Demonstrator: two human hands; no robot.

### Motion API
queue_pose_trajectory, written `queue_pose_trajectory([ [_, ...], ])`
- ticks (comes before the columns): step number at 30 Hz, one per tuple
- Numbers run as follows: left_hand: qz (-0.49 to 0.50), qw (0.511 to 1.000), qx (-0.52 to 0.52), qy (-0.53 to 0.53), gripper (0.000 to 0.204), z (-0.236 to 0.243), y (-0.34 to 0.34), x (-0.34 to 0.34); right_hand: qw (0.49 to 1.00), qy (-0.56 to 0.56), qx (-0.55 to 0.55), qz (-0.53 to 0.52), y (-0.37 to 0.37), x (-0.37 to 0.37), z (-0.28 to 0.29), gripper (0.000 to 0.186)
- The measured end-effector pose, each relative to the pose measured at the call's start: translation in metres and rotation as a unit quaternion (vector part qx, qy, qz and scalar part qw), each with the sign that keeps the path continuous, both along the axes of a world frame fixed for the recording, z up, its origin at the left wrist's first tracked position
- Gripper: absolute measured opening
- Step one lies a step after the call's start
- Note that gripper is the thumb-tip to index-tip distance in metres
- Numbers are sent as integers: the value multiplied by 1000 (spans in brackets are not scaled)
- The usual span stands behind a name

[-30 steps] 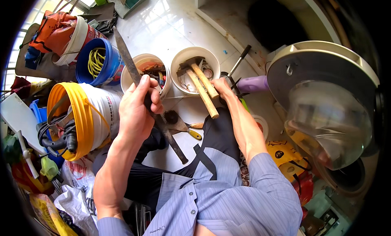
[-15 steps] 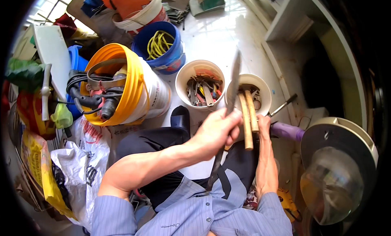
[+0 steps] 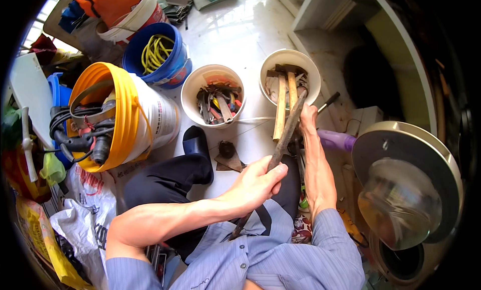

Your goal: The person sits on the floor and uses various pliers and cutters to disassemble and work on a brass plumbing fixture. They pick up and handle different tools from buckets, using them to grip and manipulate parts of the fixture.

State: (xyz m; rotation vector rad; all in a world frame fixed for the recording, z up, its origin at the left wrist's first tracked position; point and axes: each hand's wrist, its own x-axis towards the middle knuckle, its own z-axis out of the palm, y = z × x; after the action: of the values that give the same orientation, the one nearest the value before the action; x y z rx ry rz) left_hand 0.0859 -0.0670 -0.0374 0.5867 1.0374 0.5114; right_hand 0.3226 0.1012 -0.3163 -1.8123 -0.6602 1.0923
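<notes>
My left hand [image 3: 258, 182] is closed around a long dark metal bar [image 3: 286, 137]. The bar slants from my lap up toward the right-hand bucket, its far tip in front of the rim. That white bucket [image 3: 264, 89] holds two hammers with wooden handles [image 3: 280, 107], heads down inside and handles leaning over the near rim. My right hand [image 3: 308, 118] is closed at the bucket's near right edge, apparently gripping it; the fingertips are hidden. Left of it stands another white bucket [image 3: 187, 92] filled with assorted hand tools.
A tilted yellow-and-white bucket [image 3: 160, 114] with corded power tools stands at the left. Behind it is a blue bucket [image 3: 183, 69] with a yellow cord. Plastic bags [image 3: 82, 210] lie lower left. At the right are a purple bottle [image 3: 335, 140] and a face-shield-like clear visor [image 3: 401, 205].
The right-hand bucket with the hammers has moved away from me and to the right, my right hand going with it. The bar in my left hand has tilted further right. The view has shifted.
</notes>
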Motion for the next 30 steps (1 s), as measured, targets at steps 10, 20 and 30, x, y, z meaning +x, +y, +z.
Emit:
queue_pose_trajectory([
  [10, 166, 986, -18, -8, 20, -12, 23, -15, 988, 148, 49, 3, -38, 10, 28, 26],
  [20, 238, 970, -10, -43, 18, 5, 33, -21, 985, 144, 35, 86, -38, 16, 18, 27],
  [30, 204, 978, 3, -38, 20, -4, 29, -15, 988, 137, -46, 57, -39, -30, -33, 16],
])
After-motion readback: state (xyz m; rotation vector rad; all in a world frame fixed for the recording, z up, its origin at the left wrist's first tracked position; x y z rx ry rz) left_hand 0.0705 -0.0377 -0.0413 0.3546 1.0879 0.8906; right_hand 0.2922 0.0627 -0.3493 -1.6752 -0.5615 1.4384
